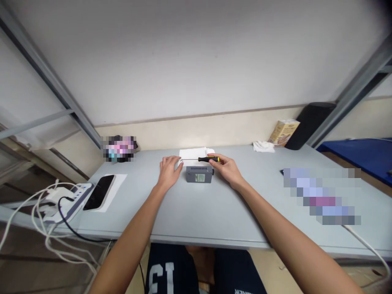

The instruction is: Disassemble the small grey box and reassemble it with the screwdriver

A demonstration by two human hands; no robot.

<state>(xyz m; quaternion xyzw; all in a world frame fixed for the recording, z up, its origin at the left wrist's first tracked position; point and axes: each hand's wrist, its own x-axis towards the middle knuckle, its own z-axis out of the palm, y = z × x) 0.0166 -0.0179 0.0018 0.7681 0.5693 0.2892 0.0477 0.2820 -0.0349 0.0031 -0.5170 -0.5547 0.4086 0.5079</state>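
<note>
A small dark grey metal box [199,175] with a vent and a pale label stands on the desk between the hands. Behind it lies a white paper [192,153] with a few tiny dark pieces [181,160] near its left edge. My right hand [228,168] grips the black and yellow handle of a screwdriver [204,159], whose shaft points left over the paper. My left hand [169,170] rests at the paper's left edge, fingers apart, its fingertips beside the tiny pieces and the screwdriver tip.
A phone [99,192] and a power strip [78,198] with tangled cables lie on the left. At the back right stand a yellow carton [283,133], crumpled tissue [263,146] and a black cylinder [310,124]. Blurred items sit back left and right.
</note>
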